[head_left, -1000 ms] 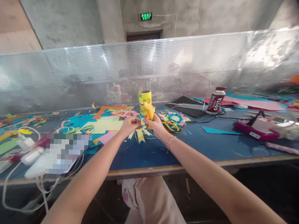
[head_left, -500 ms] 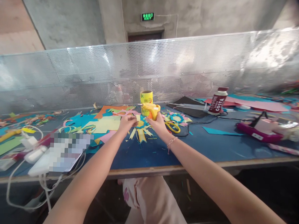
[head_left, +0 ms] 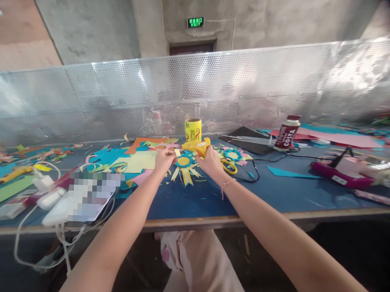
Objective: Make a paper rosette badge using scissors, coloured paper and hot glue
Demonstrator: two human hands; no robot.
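Observation:
My right hand [head_left: 212, 164] is wrapped round the grip of a yellow glue gun [head_left: 199, 145], whose nozzle points left. My left hand [head_left: 164, 160] is closed in a pinch on a small pale yellow paper piece [head_left: 177, 152]. Between the hands lies a paper rosette [head_left: 183, 162] with a yellow centre, a blue pleated rim and yellow ribbon tails. A second rosette [head_left: 232, 154] with a blue rim rests to the right of my right hand. Yellow-handled scissors [head_left: 229, 167] lie close to that hand, partly hidden by it.
A yellow cardboard tube [head_left: 193, 129] stands behind the glue gun. Coloured paper scraps [head_left: 134, 162] spread to the left. Nearer left are a phone [head_left: 104, 198] and white cables. A brown bottle [head_left: 286, 133], black cord and magenta holder [head_left: 340, 174] are on the right.
The glue gun has come down slightly and its nozzle now sits lower, nearer the paper piece. My left hand shows the paper piece more plainly. The whole view has shifted a little.

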